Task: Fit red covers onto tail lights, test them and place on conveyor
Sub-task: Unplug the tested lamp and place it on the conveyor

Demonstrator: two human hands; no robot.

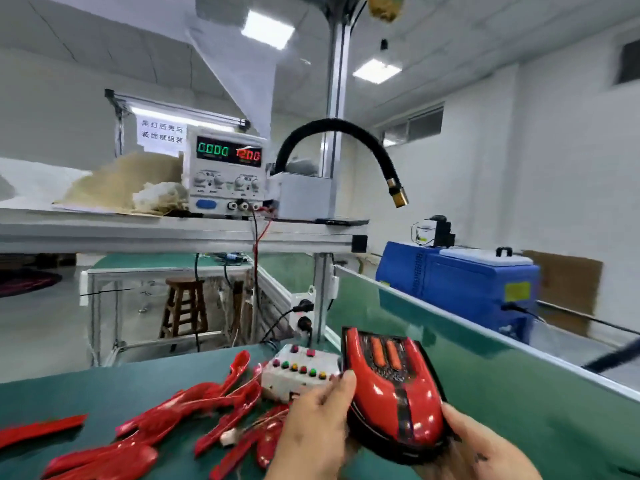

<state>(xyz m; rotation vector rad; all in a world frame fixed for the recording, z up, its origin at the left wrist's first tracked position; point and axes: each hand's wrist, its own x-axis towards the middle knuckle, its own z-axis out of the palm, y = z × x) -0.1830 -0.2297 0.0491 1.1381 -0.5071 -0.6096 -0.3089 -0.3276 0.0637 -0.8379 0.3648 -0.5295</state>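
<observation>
Our left hand (pixel 311 431) and right hand (pixel 481 448) each gripping one side of the tail light (pixel 391 393), red covers (pixel 156 420) heaped alongside, button box (pixel 298 374) just behind.

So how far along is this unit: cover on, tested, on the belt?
Done: a red cover sits on the tail light. In hand: the left hand and right hand hold it beside the button test box; whether it was tested cannot be told. Left: setting it on the green conveyor, whose visible stretch carries no unit. Loose red covers wait on the table.
</observation>
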